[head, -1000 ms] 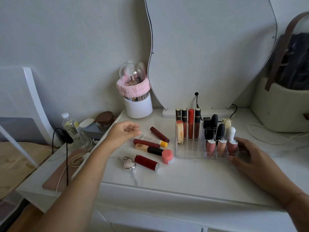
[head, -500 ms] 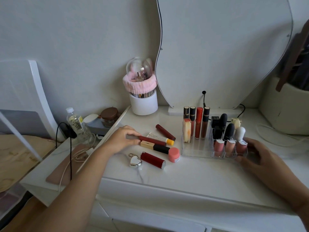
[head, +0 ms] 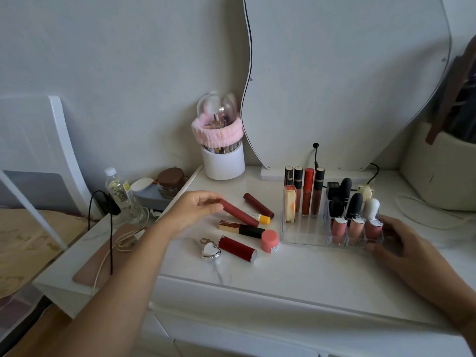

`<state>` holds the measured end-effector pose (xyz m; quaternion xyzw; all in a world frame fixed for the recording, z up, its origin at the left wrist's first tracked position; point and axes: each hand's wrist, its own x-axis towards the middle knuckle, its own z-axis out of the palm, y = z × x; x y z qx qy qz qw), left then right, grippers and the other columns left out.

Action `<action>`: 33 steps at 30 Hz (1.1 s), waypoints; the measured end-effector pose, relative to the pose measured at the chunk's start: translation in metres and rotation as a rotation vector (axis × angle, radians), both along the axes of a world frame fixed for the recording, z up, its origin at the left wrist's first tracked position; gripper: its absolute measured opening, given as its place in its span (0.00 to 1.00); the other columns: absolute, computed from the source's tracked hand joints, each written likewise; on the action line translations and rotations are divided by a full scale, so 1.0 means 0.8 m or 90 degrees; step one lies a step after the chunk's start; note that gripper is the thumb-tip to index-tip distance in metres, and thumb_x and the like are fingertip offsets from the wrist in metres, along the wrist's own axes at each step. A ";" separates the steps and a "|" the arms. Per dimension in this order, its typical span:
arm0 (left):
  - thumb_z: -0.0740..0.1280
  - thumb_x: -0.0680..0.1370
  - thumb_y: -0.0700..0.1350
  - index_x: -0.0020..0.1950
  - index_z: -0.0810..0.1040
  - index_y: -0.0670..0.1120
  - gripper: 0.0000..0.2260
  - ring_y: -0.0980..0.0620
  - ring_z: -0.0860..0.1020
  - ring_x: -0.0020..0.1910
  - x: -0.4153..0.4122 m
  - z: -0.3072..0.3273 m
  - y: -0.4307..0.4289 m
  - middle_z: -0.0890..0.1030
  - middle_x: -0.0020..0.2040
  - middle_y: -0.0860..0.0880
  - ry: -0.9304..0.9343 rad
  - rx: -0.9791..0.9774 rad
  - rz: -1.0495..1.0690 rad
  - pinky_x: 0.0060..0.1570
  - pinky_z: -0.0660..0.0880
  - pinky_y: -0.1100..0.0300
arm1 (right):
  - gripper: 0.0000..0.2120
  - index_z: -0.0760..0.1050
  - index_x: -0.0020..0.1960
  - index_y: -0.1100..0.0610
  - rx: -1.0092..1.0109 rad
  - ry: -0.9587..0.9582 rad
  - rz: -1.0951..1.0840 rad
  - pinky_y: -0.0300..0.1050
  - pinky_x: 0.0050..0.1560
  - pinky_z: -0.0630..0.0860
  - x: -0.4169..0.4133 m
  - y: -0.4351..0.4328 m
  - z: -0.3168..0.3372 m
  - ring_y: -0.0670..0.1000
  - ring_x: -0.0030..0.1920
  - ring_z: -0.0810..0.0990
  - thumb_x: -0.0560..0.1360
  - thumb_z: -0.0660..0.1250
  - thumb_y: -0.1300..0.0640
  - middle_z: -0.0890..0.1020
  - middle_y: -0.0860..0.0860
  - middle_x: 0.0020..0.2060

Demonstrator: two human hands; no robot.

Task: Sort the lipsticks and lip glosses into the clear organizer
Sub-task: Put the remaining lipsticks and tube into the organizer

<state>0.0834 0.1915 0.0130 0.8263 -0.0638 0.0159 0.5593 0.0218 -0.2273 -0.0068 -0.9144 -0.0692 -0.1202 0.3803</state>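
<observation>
My left hand (head: 192, 210) pinches one end of a dark red lip gloss tube (head: 238, 213) and holds it tilted just above the vanity top. Under it lie a yellow-capped tube (head: 261, 218), a gold-and-black lipstick (head: 240, 229), another dark red tube (head: 258, 205), a red lipstick (head: 238, 249) and a pink jar (head: 270, 241). The clear organizer (head: 306, 231) stands to the right with several glosses and lipsticks upright in it. My right hand (head: 401, 243) rests against the organizer's right front corner.
A silver heart charm (head: 211, 251) lies by the red lipstick. A white brush cup with a pink band (head: 222, 158) and a mirror (head: 347, 81) stand at the back. A bottle (head: 119, 190), jars and cables sit on the lower shelf to the left.
My left hand reached down to the pile, closed on the dark red gloss tube and raised its end off the surface. My right hand stayed at the organizer.
</observation>
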 end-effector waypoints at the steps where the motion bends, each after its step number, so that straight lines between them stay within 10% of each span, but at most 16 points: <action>1: 0.73 0.70 0.44 0.49 0.82 0.51 0.09 0.59 0.80 0.51 0.000 0.006 -0.006 0.85 0.49 0.54 -0.018 -0.036 0.004 0.51 0.72 0.68 | 0.24 0.71 0.62 0.46 0.003 0.000 0.001 0.44 0.49 0.69 0.000 0.000 0.000 0.47 0.52 0.78 0.68 0.73 0.56 0.80 0.46 0.53; 10: 0.73 0.70 0.44 0.45 0.84 0.54 0.07 0.63 0.78 0.44 -0.010 0.096 -0.106 0.84 0.43 0.58 -0.246 -0.183 -0.014 0.44 0.72 0.72 | 0.23 0.71 0.61 0.46 0.019 -0.009 0.008 0.43 0.50 0.70 0.001 -0.002 -0.003 0.47 0.53 0.78 0.69 0.72 0.56 0.80 0.46 0.52; 25: 0.75 0.68 0.42 0.48 0.83 0.47 0.10 0.63 0.74 0.41 -0.007 0.059 -0.228 0.78 0.39 0.59 -0.371 0.100 0.101 0.45 0.68 0.74 | 0.24 0.70 0.62 0.47 0.039 -0.014 0.022 0.39 0.52 0.68 0.007 -0.006 -0.010 0.44 0.54 0.77 0.69 0.72 0.56 0.79 0.45 0.54; 33: 0.76 0.66 0.42 0.41 0.84 0.45 0.06 0.53 0.73 0.41 0.000 0.046 -0.230 0.80 0.36 0.48 -0.445 0.198 0.155 0.47 0.72 0.49 | 0.23 0.70 0.63 0.45 0.037 -0.013 0.022 0.39 0.51 0.69 0.006 -0.006 -0.009 0.44 0.54 0.76 0.70 0.71 0.54 0.78 0.44 0.54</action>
